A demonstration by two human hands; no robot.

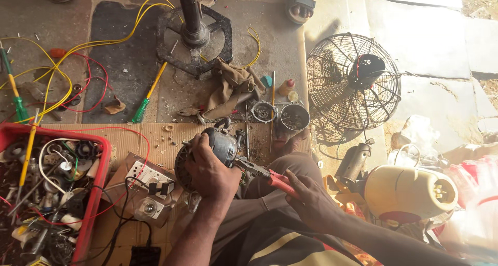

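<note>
Right hand (306,196) is clamped around the red handles of the pliers (259,171), nose pressed against the motor (215,149). Left hand (210,167) is wrapped over that motor, holding it on the lap. Left of it, a red crate (96,193) of parts. Farther out on the floor, a fan guard (353,87), a screwdriver (148,95) and yellow wires (104,40).

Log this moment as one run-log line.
left hand: grips fan motor | right hand: holds red-handled pliers, tip at motor | red parts tray at left
</note>
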